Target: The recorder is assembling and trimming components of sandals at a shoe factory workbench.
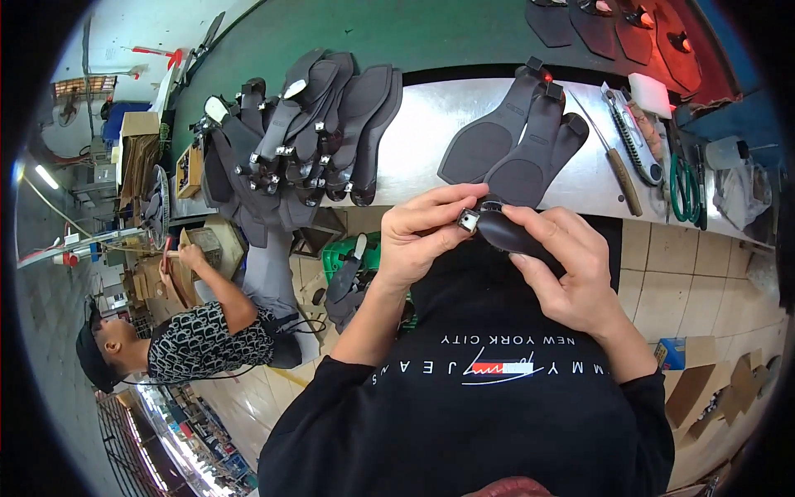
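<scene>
In front of my chest I hold a dark shoe sole [507, 234] with a small block-like heel end that shows a pale, shiny face. My left hand [424, 236] pinches it by the heel end. The fingers and thumb of my right hand [573, 263] close round its curved, glossy dark part. Just beyond my hands, several dark grey shoe soles [520, 161] with heels lie overlapping on the metal bench top [431, 124]. A larger pile of similar soles [310, 124] rests to the left.
On the right of the bench lie an awl [623, 178], a box cutter [633, 137], green-handled scissors [684, 186] and a white block [650, 95]. More soles [614, 29] sit under red light at the back right. A green crate [338, 258] and a co-worker [203, 340] are at left.
</scene>
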Motion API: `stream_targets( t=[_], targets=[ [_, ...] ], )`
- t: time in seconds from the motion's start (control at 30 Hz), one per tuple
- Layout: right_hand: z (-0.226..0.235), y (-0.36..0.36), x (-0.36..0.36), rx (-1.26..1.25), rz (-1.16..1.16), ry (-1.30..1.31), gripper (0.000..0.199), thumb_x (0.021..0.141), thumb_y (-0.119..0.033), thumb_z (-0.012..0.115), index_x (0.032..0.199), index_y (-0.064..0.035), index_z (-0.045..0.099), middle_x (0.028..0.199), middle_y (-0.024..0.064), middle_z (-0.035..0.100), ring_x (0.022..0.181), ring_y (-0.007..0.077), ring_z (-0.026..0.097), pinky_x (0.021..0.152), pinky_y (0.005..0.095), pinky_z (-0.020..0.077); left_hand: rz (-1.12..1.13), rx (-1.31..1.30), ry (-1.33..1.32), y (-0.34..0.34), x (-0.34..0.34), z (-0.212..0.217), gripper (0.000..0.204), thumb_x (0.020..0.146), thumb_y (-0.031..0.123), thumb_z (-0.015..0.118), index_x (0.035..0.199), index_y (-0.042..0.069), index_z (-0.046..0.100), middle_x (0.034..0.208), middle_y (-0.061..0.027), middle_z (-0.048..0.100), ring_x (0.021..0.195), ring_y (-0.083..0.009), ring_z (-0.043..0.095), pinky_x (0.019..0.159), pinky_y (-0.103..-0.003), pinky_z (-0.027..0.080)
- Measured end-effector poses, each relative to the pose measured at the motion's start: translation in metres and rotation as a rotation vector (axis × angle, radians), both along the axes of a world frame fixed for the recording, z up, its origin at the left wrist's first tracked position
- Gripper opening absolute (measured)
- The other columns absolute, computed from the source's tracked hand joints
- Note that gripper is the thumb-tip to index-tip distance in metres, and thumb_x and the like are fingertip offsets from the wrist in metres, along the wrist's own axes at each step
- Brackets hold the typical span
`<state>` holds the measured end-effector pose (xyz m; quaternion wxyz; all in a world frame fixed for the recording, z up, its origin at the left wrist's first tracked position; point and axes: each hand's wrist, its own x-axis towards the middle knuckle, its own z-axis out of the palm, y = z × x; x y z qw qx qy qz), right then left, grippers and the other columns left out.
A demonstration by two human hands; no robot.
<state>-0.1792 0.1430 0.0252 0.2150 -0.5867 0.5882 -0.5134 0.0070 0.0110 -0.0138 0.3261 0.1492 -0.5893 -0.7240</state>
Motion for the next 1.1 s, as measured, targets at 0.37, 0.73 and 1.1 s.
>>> stream_targets(
  t=[0.37,0.73,1.1],
  targets=[
    [-0.006,0.001,0.003,0.054,-0.012,0.14,0.044,0.072,-0.002,0.07,0.116,-0.0032,0.063,0.08,0.0116,0.059,0.07,0.0294,0.059,0.062,0.0379,0.0477,-0.05,-0.02,-0.133,0.01,-0.002,0.002,0.037,0.084,-0.013,0.057,0.119,-0.002,0.066,0.132,-0.0227,0.056,0.111,-0.0207,0.062,0.084,-0.026,0.055],
    [-0.023,-0.006,0.0,0.173,0.025,-0.022,0.029,0.074,-0.002,0.068,0.103,-0.0056,0.065,0.083,0.0104,0.061,0.074,0.0304,0.061,0.066,0.0385,0.0492,0.03,0.272,-0.334,0.017,-0.007,0.005,0.046,0.086,-0.01,0.044,0.127,0.003,0.061,0.134,-0.0135,0.057,0.109,-0.0176,0.062,0.079,-0.027,0.059],
    [-0.029,-0.009,0.002,0.2,0.01,-0.108,0.017,0.077,-0.001,0.066,0.092,-0.005,0.07,0.078,0.009,0.06,0.068,0.0251,0.06,0.06,0.0335,0.0467,0.055,0.269,-0.32,0.023,-0.009,0.01,0.049,0.086,-0.01,0.044,0.13,0.004,0.058,0.139,-0.0123,0.053,0.114,-0.017,0.059,0.081,-0.026,0.058]
  ],
)
